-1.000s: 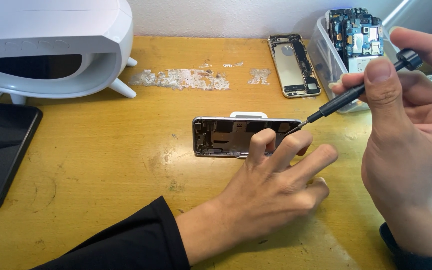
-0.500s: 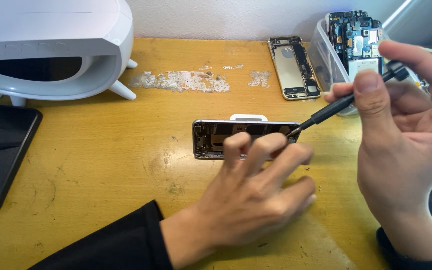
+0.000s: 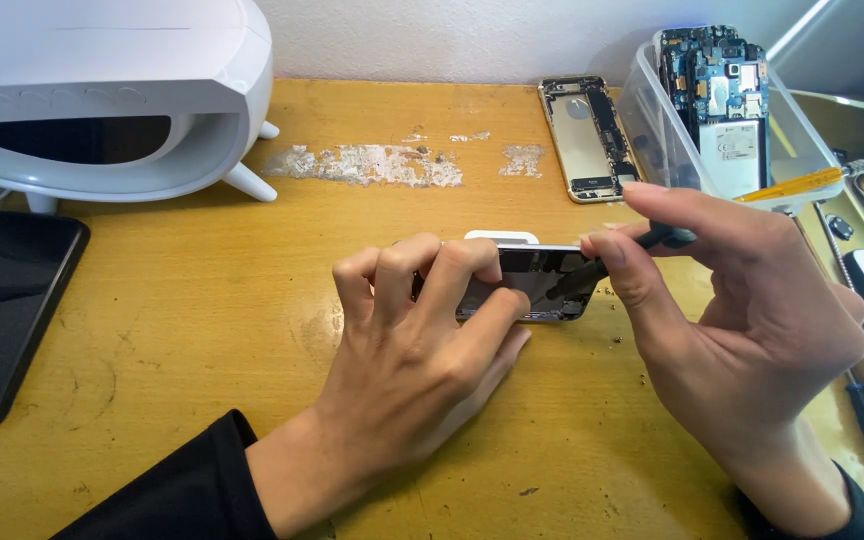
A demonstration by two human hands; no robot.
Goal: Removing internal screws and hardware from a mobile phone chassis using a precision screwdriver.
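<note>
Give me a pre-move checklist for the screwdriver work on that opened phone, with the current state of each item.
1. Left hand bracing the opened phone: ok, fingers curl over its frame.
2. Right hand gripping the screwdriver: ok, pinched between thumb and fingers.
3. Tip seated in a screw: cannot tell, the tip is too small to make out.
4. Phone flat on the wooden table: ok.
5. Loose bits near the phone's right end: not ok, small specks lie on the wood.
6. Parts bin clear of the working hand: ok.
</note>
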